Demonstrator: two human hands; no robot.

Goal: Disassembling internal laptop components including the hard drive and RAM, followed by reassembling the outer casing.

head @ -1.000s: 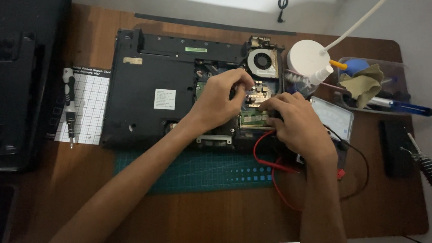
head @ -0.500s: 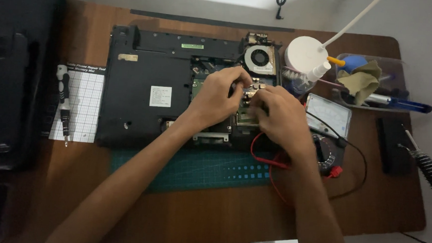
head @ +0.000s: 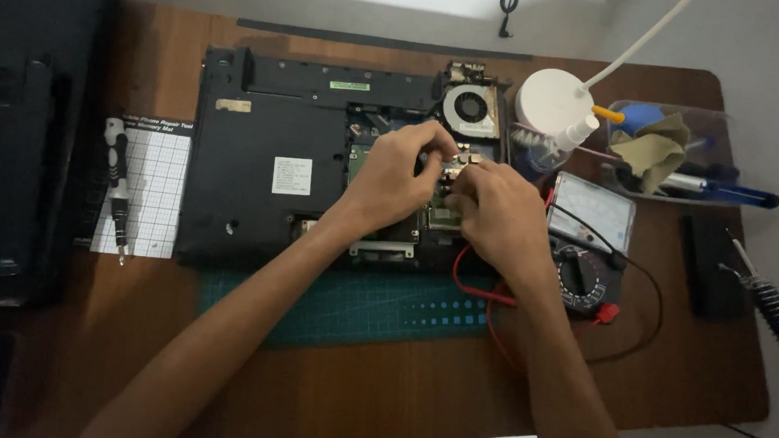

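One small metal part (head: 453, 163) is sitting between the fingertips of both hands, inside the opened laptop base (head: 268, 164). The left hand (head: 396, 170) is pinching it with narrow, curled fingers; the right hand (head: 497, 207) is closing on it likewise. The cooling fan (head: 469, 110) is lying just beyond the fingers, the multimeter (head: 588, 238) beside the right hand.

We're over the opened laptop (head: 268, 168) on the cutting mat (head: 358, 306), both on the desk (head: 381, 387). Our left hand (head: 392, 179) and right hand (head: 496, 211) meet above its right part, just before the fan (head: 469, 109). Left lies the screwdriver (head: 117, 187) on a gridded mat (head: 156, 189); right sits the multimeter (head: 589, 225), a tray (head: 677, 154) behind it.
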